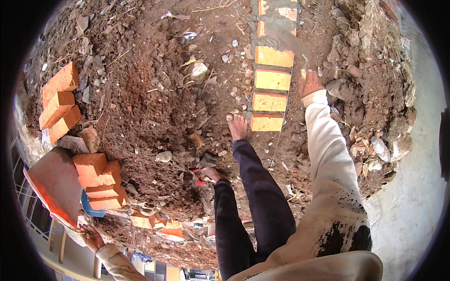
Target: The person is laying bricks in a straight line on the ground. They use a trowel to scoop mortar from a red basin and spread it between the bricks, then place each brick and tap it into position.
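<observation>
Orange bricks [269,101], string [278,140] between them and right fingers [305,83] around trowel [291,43], left fingers [87,234] around tray's [57,182] rim, rubble [199,69] nearby

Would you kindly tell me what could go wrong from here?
The trowel in the right hand is close to the string, so it might snag or shift that line.
The forward bare foot is beside the nearest brick of the row, so a small step might nudge it.
The left hand holds a tilted board by its edge, near stacked bricks; a slip could knock them.
</observation>
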The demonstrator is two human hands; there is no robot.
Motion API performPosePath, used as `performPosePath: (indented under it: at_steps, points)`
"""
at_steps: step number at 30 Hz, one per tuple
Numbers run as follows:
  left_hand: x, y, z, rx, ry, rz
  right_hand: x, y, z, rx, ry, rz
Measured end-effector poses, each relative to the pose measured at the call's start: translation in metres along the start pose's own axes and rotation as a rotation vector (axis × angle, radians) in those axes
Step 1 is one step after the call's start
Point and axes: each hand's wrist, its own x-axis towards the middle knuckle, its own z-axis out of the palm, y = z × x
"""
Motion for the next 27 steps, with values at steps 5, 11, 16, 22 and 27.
performPosePath:
  at_steps: [5,11,16,22,27]
  points:
    - [-0.002,0.0,0.002,0.075,-0.068,-0.022,-0.024,-0.01,0.017,0.112,-0.249,0.124]
    - [0.001,0.002,0.003,0.102,-0.016,-0.023,-0.009,-0.022,0.029,0.146,-0.296,0.317]
    - [0.009,-0.004,-0.004,0.062,-0.094,-0.029,0.0,-0.043,0.064,0.658,-0.082,0.337]
    - [0.01,-0.001,-0.019,0.017,0.034,-0.018,-0.018,-0.056,0.028,0.22,-0.314,0.355]
    - [-0.002,-0.013,0.012,-0.041,0.033,-0.078,-0.064,-0.027,-0.044,0.305,-0.288,0.226]
